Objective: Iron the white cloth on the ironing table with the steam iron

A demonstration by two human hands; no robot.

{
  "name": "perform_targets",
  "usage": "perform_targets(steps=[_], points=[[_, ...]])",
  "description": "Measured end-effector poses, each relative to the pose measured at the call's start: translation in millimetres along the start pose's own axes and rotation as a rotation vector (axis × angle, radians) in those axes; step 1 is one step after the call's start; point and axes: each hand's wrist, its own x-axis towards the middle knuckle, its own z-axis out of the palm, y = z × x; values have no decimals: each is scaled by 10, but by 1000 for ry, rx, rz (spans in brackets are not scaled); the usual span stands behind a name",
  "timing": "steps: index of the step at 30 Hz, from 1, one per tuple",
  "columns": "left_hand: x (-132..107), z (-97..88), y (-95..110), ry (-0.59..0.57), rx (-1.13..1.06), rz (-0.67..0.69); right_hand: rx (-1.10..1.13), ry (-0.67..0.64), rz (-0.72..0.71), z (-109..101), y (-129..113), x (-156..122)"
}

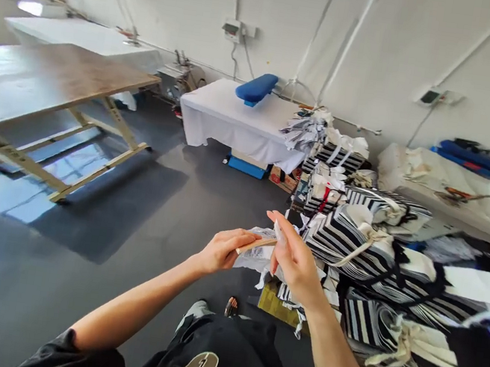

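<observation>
My left hand [223, 250] is closed on one end of a thin, flat tan piece [257, 245], perhaps card or wood; its exact kind is not clear. Clear crinkled plastic [248, 261] hangs around and below that piece, close to the fingers. At the piece's other end is my right hand [295, 263], its fingers stretched out and apart. Whether the right fingers touch the piece or the plastic, I cannot tell. Both hands are held in front of my body, above the floor.
Tied bundles of black-and-white striped fabric [342, 236] are piled close on my right. A white-covered table [232, 112] bears a blue padded board [256, 88]. To the left stands a large wooden table [118, 77] on a trestle frame. Grey floor [154, 213] lies between.
</observation>
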Motion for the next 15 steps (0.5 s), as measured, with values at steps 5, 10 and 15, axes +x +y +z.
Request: perform_targets(steps=[5, 10, 15], points=[[85, 146, -379, -122, -148, -48, 2, 163, 43, -91, -65, 10], [220, 256, -735, -320, -229, 13, 100, 340, -42, -150, -67, -231], [340, 508, -498, -614, -403, 180, 125, 461, -86, 209, -69, -417]])
